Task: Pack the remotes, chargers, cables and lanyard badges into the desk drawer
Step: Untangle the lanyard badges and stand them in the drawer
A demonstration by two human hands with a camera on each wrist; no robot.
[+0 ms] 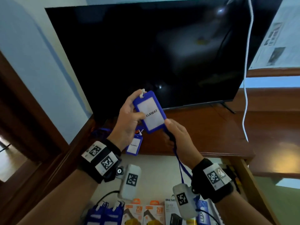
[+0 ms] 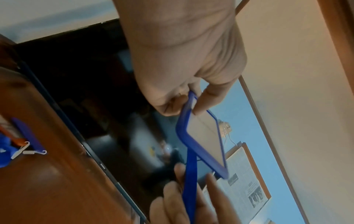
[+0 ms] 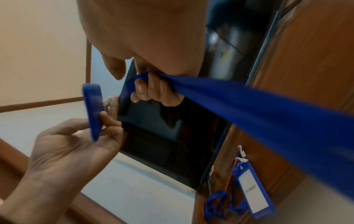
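A blue badge holder (image 1: 150, 112) with a white card is held up in front of the TV. My left hand (image 1: 138, 106) pinches its top end, thumb on the card face. In the left wrist view the left hand (image 2: 191, 104) pinches the badge (image 2: 203, 139) at one corner. My right hand (image 1: 172, 132) is curled round its blue lanyard strap (image 1: 181, 169), which hangs down past the wrist. Seen from the right wrist, the right hand's fingers (image 3: 153, 91) clench the strap (image 3: 249, 109). A second blue badge (image 1: 134, 146) lies on the desk top with its lanyard bunched beside it.
Below my hands the drawer (image 1: 159, 166) stands open; several blue badges (image 1: 103, 213) and orange charger boxes (image 1: 142, 213) lie along its near side. A dark TV (image 1: 146, 54) stands on the wooden desk (image 1: 211, 132). A white cable (image 1: 246, 95) hangs at the right.
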